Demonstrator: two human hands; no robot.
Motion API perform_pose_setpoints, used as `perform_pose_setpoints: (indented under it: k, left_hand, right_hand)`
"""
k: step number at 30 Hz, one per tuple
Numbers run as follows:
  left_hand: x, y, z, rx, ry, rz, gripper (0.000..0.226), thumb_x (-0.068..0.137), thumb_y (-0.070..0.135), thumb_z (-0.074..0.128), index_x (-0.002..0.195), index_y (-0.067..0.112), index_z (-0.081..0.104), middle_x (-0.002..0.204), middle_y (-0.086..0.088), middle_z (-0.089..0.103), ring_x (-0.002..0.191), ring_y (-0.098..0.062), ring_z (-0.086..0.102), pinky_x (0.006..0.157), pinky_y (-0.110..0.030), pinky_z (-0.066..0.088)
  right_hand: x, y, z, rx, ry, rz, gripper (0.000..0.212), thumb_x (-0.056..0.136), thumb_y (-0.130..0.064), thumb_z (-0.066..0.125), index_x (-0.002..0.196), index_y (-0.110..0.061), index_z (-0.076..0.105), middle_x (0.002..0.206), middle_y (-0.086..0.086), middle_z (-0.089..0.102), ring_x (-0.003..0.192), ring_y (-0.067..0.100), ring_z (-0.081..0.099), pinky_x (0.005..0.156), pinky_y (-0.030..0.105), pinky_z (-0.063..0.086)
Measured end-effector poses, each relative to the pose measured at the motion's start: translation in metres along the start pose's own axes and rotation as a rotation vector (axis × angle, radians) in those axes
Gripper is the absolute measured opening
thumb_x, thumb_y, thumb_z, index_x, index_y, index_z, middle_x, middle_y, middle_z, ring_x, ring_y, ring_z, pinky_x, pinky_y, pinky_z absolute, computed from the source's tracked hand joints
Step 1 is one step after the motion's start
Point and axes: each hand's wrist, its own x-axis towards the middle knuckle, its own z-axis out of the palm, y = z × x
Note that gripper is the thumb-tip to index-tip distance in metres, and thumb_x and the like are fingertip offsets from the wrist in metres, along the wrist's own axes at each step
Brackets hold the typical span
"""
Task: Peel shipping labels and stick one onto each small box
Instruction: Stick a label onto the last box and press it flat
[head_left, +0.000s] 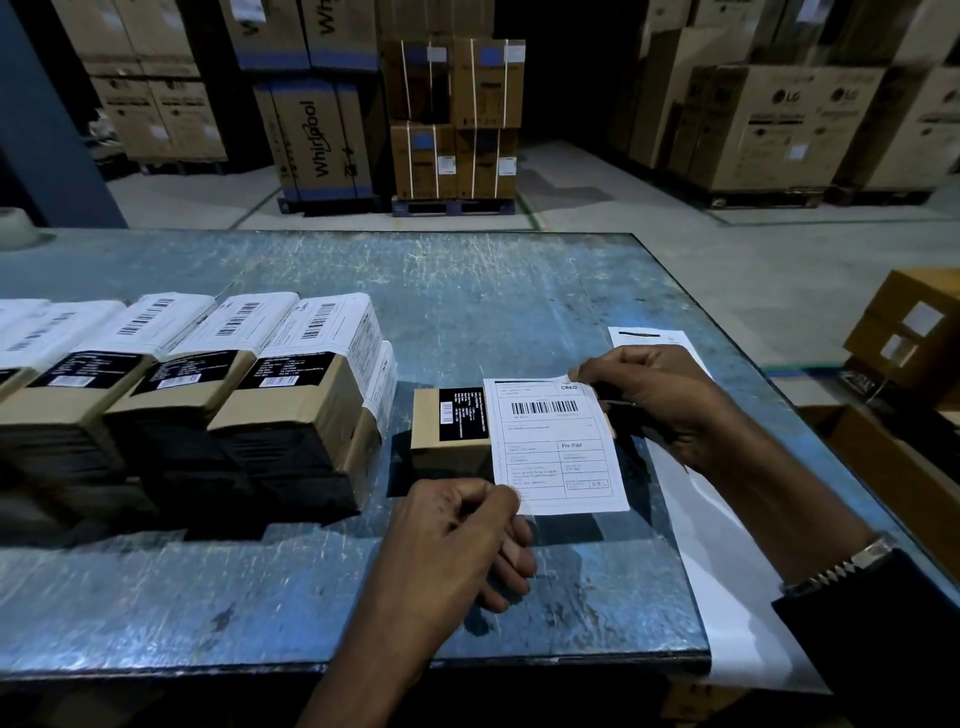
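Note:
A white shipping label (556, 447) with a barcode hangs over the blue table (467, 291), held at two corners. My left hand (457, 535) pinches its lower left corner. My right hand (654, 400) pinches its upper right corner. Just behind and left of the label stands a small brown box (447, 441) with a black sticker on top; the label overlaps its right side. To the left, rows of small brown boxes (280, 415) sit side by side, most with white labels (327, 322) on them.
A strip of glossy white backing paper (727, 571) lies along the table's right edge and hangs over the front. Open cartons (914, 332) stand right of the table. A tape roll (15, 226) sits at the far left. Large stacked cartons (322, 135) fill the warehouse floor behind.

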Motion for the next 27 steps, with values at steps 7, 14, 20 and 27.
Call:
perform_pose_setpoints:
  k: [7, 14, 20, 27]
  left_hand:
    - [-0.002, 0.002, 0.005, 0.016, 0.044, 0.017, 0.042, 0.102, 0.033, 0.065, 0.082, -0.003, 0.074, 0.067, -0.023, 0.071, 0.051, -0.022, 0.062, 0.045, -0.025, 0.048]
    - [-0.003, 0.004, 0.004, -0.012, 0.048, 0.001, 0.043, 0.100, 0.035, 0.068, 0.078, -0.002, 0.073, 0.062, -0.019, 0.068, 0.049, -0.022, 0.061, 0.044, -0.025, 0.047]
    - [-0.004, 0.000, 0.003, -0.063, 0.038, -0.015, 0.043, 0.097, 0.036, 0.069, 0.077, -0.002, 0.072, 0.060, -0.022, 0.066, 0.046, -0.025, 0.059, 0.042, -0.024, 0.043]
    - [-0.025, 0.008, -0.004, -0.050, 0.074, -0.044, 0.050, 0.090, 0.044, 0.070, 0.063, 0.002, 0.076, 0.059, -0.021, 0.067, 0.046, -0.027, 0.060, 0.046, -0.029, 0.049]
  right_hand:
    - [-0.013, -0.009, 0.005, -0.190, 0.042, -0.059, 0.061, 0.074, -0.054, 0.092, 0.120, -0.019, 0.072, 0.093, 0.002, 0.083, 0.087, 0.015, 0.080, 0.073, 0.031, 0.064]
    - [-0.011, -0.011, -0.004, -0.384, -0.293, -0.023, 0.110, 0.057, -0.045, 0.098, 0.154, -0.036, 0.047, 0.113, -0.014, 0.078, 0.104, 0.011, 0.077, 0.098, 0.036, 0.059]
    - [-0.003, -0.005, 0.003, -0.354, -0.161, -0.098, 0.063, 0.068, -0.054, 0.094, 0.121, -0.027, 0.073, 0.098, 0.003, 0.083, 0.095, 0.022, 0.081, 0.091, 0.043, 0.057]
    - [-0.007, 0.002, 0.007, -0.343, -0.115, -0.161, 0.044, 0.083, -0.055, 0.084, 0.109, -0.020, 0.078, 0.089, 0.001, 0.083, 0.090, 0.019, 0.081, 0.086, 0.037, 0.055]
